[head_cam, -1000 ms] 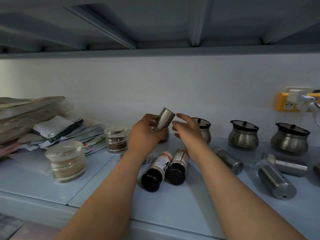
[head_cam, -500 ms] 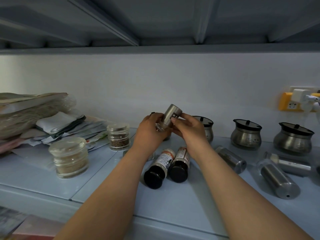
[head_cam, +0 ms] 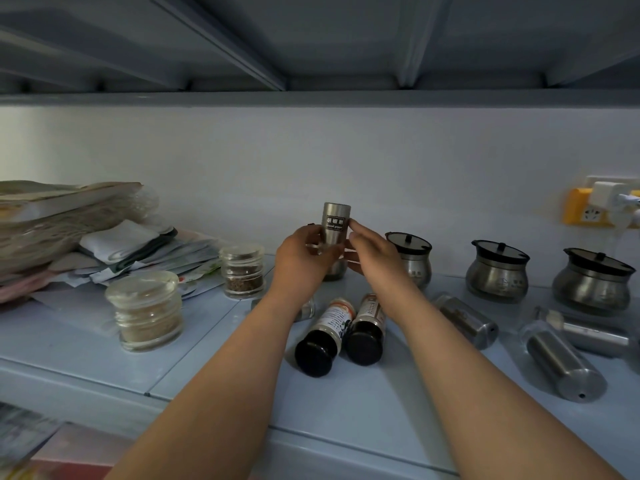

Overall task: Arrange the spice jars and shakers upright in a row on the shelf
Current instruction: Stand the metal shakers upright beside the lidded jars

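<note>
Above pale blue shelf (head_cam: 381, 410), mid-back: steel shaker (head_cam: 336, 223) upright, lifted clear, dark label facing out. Left hand (head_cam: 304, 258) grips lower body; right hand (head_cam: 372, 252) fingers curl against side, holding too. White wall (head_cam: 311, 161) behind; dim light.

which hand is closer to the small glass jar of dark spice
Left. The left hand is just right of the small glass jar, holding the steel shaker; the right hand is farther right, across the shaker.
</note>
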